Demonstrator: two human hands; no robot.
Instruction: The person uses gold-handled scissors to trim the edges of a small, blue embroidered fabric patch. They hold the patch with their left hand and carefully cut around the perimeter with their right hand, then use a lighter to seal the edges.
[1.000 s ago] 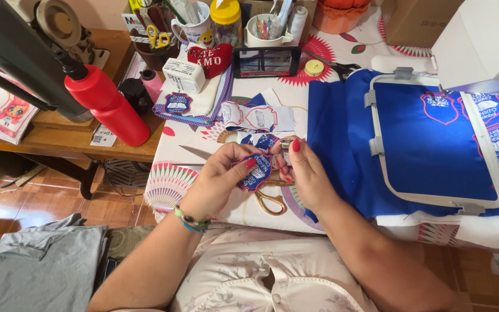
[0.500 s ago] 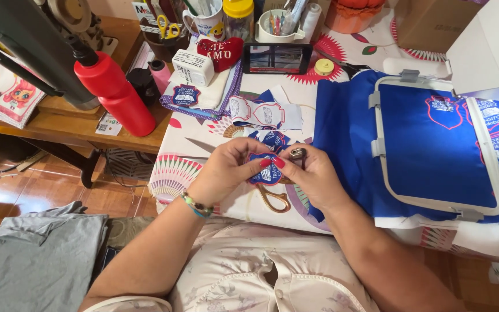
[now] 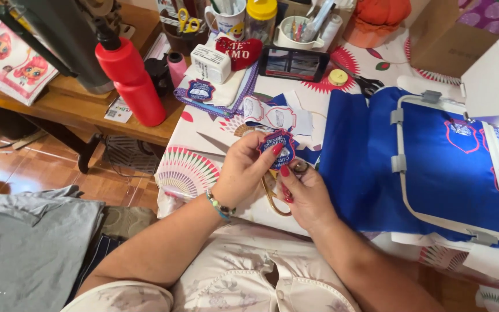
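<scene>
My left hand (image 3: 244, 170) pinches the blue badge (image 3: 279, 147) upright over the table (image 3: 203, 133). My right hand (image 3: 304, 193) grips gold scissors (image 3: 272, 193), blades hidden behind the badge. The blue cloth (image 3: 353, 162) runs off frame.

A blue shield-shaped embroidered patch (image 3: 279, 145) is pinched upright above gold-handled scissors (image 3: 276, 193), whose blades seem hidden.

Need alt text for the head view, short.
Left hand holds up a blue embroidered shield patch while the right hand grips gold-handled scissors beneath it. Blue fabric in an embroidery hoop lies to the right, a red bottle to the left.
</scene>
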